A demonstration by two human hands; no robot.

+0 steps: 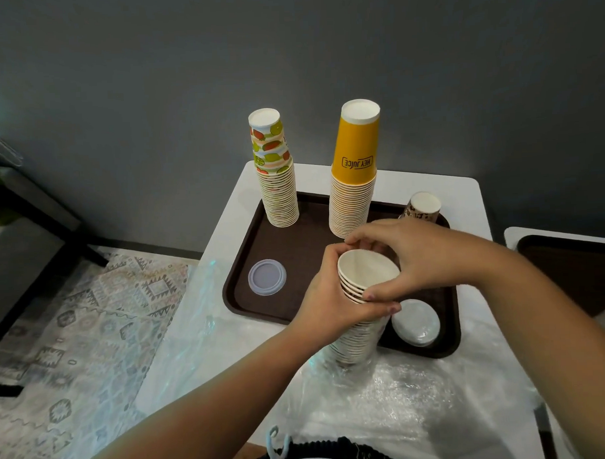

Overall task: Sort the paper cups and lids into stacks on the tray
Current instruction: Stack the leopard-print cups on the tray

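Observation:
A dark brown tray (294,236) lies on a white table. At its back stand an upside-down stack of fruit-print cups (277,189) and an upside-down stack of yellow cups (354,189). A brown-patterned upturned cup (422,208) stands at the back right. My left hand (334,297) wraps a tall stack of brown-patterned cups (361,330), mouth up, at the tray's front edge. My right hand (408,256) grips the top cups of that stack at the rim. A clear lid (266,277) lies on the tray's left. A white lid pile (416,323) sits at the front right.
Crumpled clear plastic wrap (403,397) covers the table's near side and hangs off the left. A second brown tray (576,264) sits on another table to the right. A patterned rug (74,323) covers the floor at left; a grey wall is behind.

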